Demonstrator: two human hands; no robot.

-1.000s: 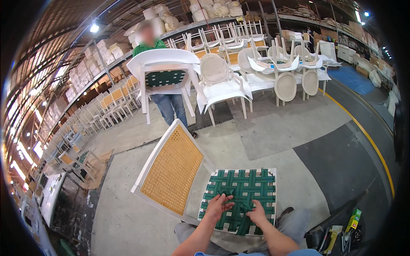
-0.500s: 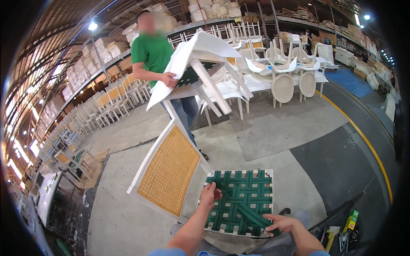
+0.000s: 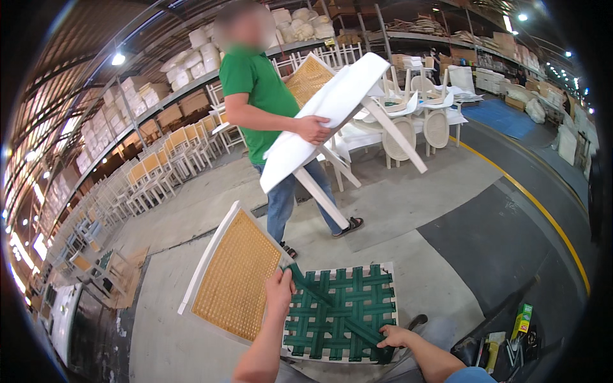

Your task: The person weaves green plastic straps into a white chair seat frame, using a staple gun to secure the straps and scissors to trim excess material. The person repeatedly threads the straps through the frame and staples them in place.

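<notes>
Before me stands a white-framed chair with a cane backrest (image 3: 231, 271) on the left and a seat of woven green webbing (image 3: 332, 313). My left hand (image 3: 278, 292) is closed on a loose green webbing strap (image 3: 311, 290) beside the backrest's lower corner. The strap slants down across the seat, partly passing under the weave. Close to the seat's near right corner, my right hand (image 3: 394, 336) pinches the other stretch of strap between thumb and fingers. The strap's ends are hidden.
A person in a green shirt (image 3: 255, 105) carries a chair wrapped in white sheet (image 3: 332, 115) just beyond. Tools (image 3: 495, 351) and a green-yellow box (image 3: 522, 319) lie at the lower right. Stacked chairs (image 3: 415, 121) stand behind; rows of chairs (image 3: 150, 169) fill the left.
My left hand has drawn the strap up and left toward the backrest. My right hand stays on the strap. The person carrying the chair has stepped rightward as the view shifted.
</notes>
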